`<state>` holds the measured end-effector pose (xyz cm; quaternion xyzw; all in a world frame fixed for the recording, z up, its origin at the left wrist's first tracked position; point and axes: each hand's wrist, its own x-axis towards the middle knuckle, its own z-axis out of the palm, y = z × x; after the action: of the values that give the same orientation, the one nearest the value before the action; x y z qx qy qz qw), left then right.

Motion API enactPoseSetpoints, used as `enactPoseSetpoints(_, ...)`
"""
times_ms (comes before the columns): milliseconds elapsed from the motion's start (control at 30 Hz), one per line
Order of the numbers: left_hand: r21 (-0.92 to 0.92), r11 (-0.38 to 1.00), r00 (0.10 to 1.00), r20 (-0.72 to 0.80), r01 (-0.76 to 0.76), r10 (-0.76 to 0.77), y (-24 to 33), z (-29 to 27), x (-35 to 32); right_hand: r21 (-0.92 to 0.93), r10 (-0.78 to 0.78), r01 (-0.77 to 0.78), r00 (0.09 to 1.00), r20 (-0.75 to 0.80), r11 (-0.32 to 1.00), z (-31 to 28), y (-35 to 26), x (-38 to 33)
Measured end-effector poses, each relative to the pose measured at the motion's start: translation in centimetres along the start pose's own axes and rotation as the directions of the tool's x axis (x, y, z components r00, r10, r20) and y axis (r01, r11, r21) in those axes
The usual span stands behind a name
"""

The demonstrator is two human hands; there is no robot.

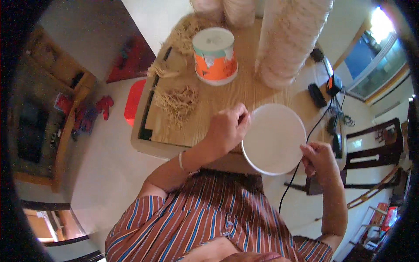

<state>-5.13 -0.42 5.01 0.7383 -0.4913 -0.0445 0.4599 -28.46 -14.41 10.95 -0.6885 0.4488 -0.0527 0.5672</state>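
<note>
A round white tub (274,139), its open mouth facing up, is held at the table's front edge. My left hand (229,126) is closed at the tub's left rim, thumb and fingers together. On the opposite side, the fingers of my right hand (321,159) pinch the right rim. Beyond my left hand stands another tub (215,67), white with a torn orange and green label. Pale tangled strands (178,102) of noodle-like or fibre-like material lie to its left.
Tall stacks of pale rounds in clear wrap (292,41) stand at the back of the wooden table (218,105). Black devices and cables (321,94) lie along its right side. A dark chair (375,153) is at the right, a red stool (134,102) at the left.
</note>
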Motion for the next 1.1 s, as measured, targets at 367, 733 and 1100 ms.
enactPoseSetpoints(367,-0.097,0.995,0.963,0.266,-0.004,0.030,4.0,-3.4,-0.1,0.053,0.059,-0.071,0.979,0.194,0.996,-2.7,-1.0,-1.5)
enactPoseSetpoints(733,0.451,0.512,0.424,-0.287,-0.731,0.859,18.8,-10.1,13.1,-0.245,-0.698,0.672,0.565,-0.441,0.699,-12.6,-13.9,-3.2)
enactPoseSetpoints(1100,0.787,0.049,-0.348,-0.327,-0.614,0.878,28.4,-17.8,29.8,-0.178,-0.980,0.984,-0.012,-0.197,0.024,-24.5,-35.7,9.4)
